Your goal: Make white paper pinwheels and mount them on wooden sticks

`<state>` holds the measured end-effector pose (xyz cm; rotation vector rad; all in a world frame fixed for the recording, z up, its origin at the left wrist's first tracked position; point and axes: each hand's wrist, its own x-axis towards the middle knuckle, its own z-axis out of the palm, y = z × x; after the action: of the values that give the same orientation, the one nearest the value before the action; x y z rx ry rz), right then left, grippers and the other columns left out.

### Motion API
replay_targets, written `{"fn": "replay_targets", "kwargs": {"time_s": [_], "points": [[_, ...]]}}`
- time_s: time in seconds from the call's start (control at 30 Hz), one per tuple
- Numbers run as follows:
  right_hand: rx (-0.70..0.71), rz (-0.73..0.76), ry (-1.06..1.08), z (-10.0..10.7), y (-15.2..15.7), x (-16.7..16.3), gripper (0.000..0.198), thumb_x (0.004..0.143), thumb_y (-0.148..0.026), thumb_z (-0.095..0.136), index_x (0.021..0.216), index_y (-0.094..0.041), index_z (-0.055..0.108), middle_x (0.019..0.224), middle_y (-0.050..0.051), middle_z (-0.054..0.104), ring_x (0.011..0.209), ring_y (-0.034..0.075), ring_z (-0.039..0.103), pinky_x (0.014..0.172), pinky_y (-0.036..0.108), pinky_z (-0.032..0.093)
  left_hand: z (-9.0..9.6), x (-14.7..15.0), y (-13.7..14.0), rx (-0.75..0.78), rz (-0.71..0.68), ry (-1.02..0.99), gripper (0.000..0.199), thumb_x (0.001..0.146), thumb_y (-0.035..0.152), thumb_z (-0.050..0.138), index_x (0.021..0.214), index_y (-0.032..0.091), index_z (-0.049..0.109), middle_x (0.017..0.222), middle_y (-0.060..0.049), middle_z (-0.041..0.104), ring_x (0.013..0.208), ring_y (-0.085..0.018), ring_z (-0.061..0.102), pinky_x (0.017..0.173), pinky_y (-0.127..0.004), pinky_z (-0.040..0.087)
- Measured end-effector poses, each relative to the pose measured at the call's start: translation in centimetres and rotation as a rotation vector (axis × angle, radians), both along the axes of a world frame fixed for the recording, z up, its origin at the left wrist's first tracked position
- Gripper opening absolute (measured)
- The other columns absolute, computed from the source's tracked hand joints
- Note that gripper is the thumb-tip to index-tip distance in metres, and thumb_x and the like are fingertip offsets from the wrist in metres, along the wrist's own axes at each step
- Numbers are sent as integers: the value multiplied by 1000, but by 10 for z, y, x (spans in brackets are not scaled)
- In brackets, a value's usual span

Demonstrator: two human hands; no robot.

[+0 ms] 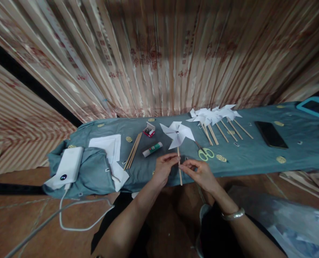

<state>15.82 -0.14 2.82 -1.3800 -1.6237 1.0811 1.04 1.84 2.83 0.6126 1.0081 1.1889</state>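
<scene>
A white paper pinwheel (182, 134) on a thin wooden stick stands tilted slightly over the cloth, its head away from me. My left hand (164, 165) pinches the stick below the paper blades. Just under that, the fingertips of my right hand (198, 172) close on the same stick. Left of the pinwheel lie a glue stick (152, 149) and a small open box of pins (149, 130). Scissors with light green handles (206, 154) rest to its right, their blades partly behind the pinwheel's edge.
Several finished pinwheels (213, 115) lie at the back right, near a black phone (271, 134) and a blue-framed tablet (317, 107). On the left are loose wooden sticks (132, 151), white paper (112, 143) and a white power bank (71, 165) with a cable. A pleated curtain (154, 57) hangs behind.
</scene>
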Motion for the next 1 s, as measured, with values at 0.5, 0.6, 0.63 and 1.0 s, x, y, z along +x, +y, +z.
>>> {"fn": "replay_targets", "kwargs": {"time_s": [0.5,0.6,0.63,1.0], "points": [[25,-15,-51,-6,-2,-17,28,81,-44,62,71,-19,68,61,0,61,58,13,53,57,24,42,5,-13,2,-2,37,-61,32,50,29,87,77,16,77,75,-3,72,68,-12,60,72,-25,44],[52,-51,-106,-3,3,-14,29,81,-46,60,73,-19,69,62,0,64,58,14,55,57,25,42,7,-16,0,8,33,-72,35,51,31,87,82,17,77,79,-3,73,72,-12,61,71,-24,45],[58,-63,-126,-1,5,-12,30,81,-47,60,73,-19,70,62,0,65,57,14,55,57,25,42,7,-18,0,4,34,-65,35,51,31,87,83,18,77,78,-3,73,72,-12,61,70,-23,44],[181,-187,-545,37,46,35,38,81,-52,54,72,-20,72,58,2,67,51,15,55,52,25,36,7,-25,-6,12,7,-12,33,54,31,85,82,17,77,78,-5,73,68,-12,61,65,-23,45]]}}
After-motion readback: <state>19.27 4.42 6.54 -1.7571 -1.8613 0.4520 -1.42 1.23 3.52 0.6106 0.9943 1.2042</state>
